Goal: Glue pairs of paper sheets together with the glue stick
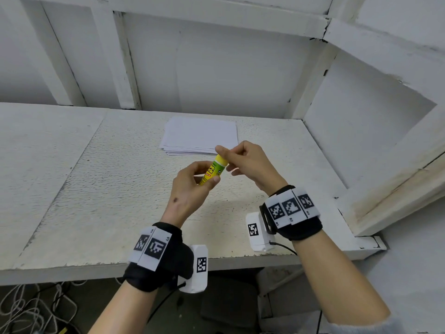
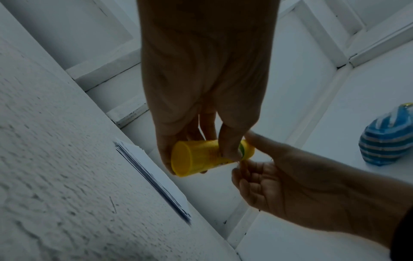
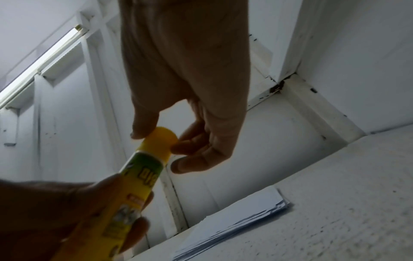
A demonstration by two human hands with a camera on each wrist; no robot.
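A yellow glue stick (image 1: 213,171) with a green label is held tilted in the air above the table. My left hand (image 1: 192,186) grips its body between thumb and fingers. My right hand (image 1: 243,157) pinches the yellow cap (image 3: 162,139) at the upper end with thumb and forefinger; the cap still sits on the tube. The glue stick (image 2: 201,156) also appears from its base end in the left wrist view. A stack of white paper sheets (image 1: 201,135) lies flat on the table just behind the hands.
The white table (image 1: 96,189) has a rough, textured top and a front edge near my wrists. White panel walls close the back and right side. A blue striped object (image 2: 386,136) shows at the right in the left wrist view. Cables lie under the table.
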